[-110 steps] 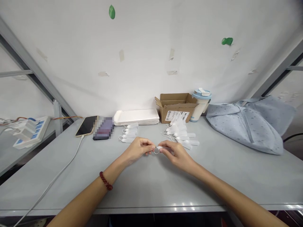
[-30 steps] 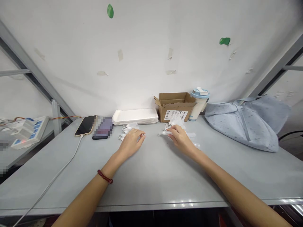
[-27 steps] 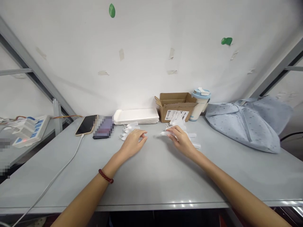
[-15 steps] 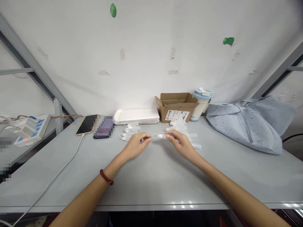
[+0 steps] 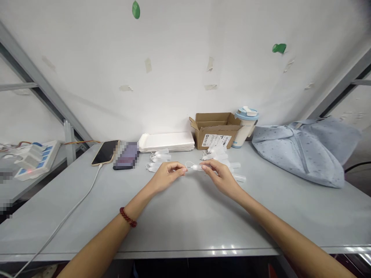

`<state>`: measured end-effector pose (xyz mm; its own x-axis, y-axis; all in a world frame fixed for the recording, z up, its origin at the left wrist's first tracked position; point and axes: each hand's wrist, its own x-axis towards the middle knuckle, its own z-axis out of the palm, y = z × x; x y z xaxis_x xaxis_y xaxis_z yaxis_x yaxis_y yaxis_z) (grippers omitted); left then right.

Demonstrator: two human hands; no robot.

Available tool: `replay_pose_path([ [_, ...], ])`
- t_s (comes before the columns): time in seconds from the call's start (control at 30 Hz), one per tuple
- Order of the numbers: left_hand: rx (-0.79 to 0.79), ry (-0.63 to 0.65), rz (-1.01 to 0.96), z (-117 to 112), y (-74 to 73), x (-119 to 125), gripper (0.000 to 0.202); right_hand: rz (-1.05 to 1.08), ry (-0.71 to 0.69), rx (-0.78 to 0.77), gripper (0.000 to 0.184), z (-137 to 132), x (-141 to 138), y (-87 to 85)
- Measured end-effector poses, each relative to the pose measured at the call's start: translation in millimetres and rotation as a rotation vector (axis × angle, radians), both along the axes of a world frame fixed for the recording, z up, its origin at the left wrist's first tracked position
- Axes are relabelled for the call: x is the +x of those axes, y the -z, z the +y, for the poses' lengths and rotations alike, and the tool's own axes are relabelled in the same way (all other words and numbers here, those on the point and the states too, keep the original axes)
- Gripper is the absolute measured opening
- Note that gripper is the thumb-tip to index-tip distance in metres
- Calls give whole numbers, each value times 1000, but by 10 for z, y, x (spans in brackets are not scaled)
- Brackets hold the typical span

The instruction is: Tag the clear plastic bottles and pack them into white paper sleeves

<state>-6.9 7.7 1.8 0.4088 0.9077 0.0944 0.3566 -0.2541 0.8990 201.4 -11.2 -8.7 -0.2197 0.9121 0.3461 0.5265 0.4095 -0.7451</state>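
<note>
"So, clamped on what, with the right hand?"

"On a small white bottle: pinched between thumb and fingers, lying sideways over the grey table, with nozzle end towards the left hand. See also a thin pale loop curving up at that end."

"And with the left?"

"Holding thumb and forefinger together just beside the nozzle. Cannot tell whether pinching anything; too small to make out. Wearing a dark red beaded bracelet at that wrist."

"Now look behind the grip."

"Just beyond the right hand, see more bottles in an overlapping heap, partly hidden by the hand. Just beyond the left, find a smaller row of bottles, also partly covered."

"And farther from the grip?"

"Past the heap, see a cardboard box with a label, then a lidded cup just right of that. Past the smaller row, find a stack of flat white packets. Well left of both hands, note a phone with a white cable; well right, a light blue patterned cloth."
</note>
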Motion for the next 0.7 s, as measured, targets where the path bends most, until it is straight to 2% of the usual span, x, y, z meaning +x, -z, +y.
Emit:
replay_pose_path([
  [0.7, -34, 38, -39, 8, 38, -12, 23, -44, -33, 5, 28, 2, 8, 6],
])
